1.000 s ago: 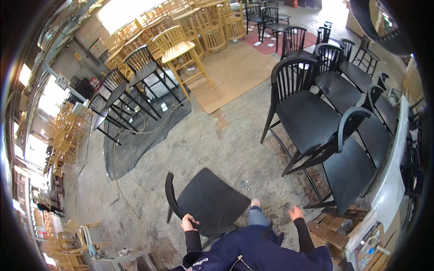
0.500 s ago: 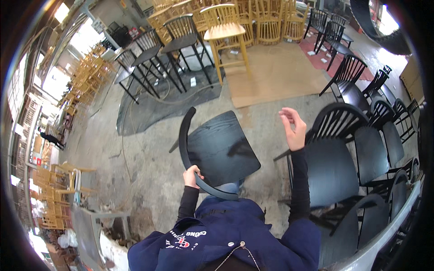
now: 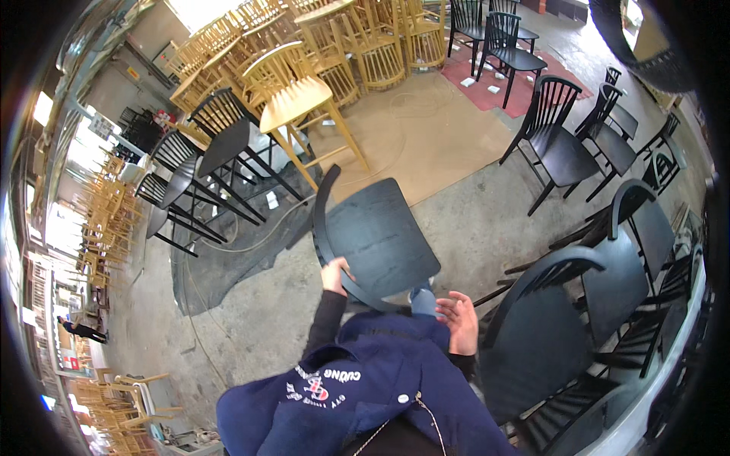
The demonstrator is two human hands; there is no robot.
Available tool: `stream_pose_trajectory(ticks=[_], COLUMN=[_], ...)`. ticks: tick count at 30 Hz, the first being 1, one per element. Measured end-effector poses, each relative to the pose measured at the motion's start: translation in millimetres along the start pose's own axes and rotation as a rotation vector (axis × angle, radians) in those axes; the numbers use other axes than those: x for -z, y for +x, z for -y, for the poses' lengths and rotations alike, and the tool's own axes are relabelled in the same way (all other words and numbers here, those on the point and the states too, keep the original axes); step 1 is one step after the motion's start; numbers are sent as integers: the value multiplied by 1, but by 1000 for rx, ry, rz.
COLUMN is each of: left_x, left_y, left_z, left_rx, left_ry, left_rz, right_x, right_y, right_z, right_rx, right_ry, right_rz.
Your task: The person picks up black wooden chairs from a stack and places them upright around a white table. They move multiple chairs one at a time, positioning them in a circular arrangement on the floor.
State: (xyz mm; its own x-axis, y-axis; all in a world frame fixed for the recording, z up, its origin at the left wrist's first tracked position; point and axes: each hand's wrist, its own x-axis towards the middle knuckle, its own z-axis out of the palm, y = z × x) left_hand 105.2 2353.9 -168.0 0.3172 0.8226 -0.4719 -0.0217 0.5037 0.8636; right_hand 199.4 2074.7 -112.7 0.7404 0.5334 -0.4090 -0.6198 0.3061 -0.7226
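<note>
L hand (image 3: 334,275) grips blk chair (image 3: 380,237) by backrest (image 3: 320,222); R hand (image 3: 461,323) open. Concrete flr (image 3: 262,327); dark sheet (image 3: 247,257) L, brown sheet (image 3: 418,144) far, red mat (image 3: 522,102) far R, more blk chairs (image 3: 532,349) R.

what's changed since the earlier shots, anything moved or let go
The black chair has moved forward, nearer the brown cardboard sheet. The right hand, held out forward earlier, is now drawn back and empty. Nothing was taken or let go: the left hand still grips the chair's curved backrest. The tall black stools and pale wooden stool stay put.
</note>
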Motion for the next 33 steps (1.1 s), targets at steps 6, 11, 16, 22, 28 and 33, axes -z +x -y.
stream_pose_trajectory(ticks=[6,11,16,22,28,33], left_x=[-112,-206,-298,-452,-608,-713], left_y=[93,131,203,324,417,464], left_z=[-48,-62,-77,-87,-105,-115], left_rx=[87,60,45,30,91,133], left_ry=[-2,12,89,228,261,316], left_rz=[126,225,307,440,595,627], right_x=[2,24,57,91,103,108], right_y=[125,229,342,463,554,624], right_z=[57,101,147,224,280,300], right_rx=[159,230,278,442,379,321], right_ry=[218,150,81,0,-13,-1], right_rz=[-208,-391,-525,-661,-815,-976])
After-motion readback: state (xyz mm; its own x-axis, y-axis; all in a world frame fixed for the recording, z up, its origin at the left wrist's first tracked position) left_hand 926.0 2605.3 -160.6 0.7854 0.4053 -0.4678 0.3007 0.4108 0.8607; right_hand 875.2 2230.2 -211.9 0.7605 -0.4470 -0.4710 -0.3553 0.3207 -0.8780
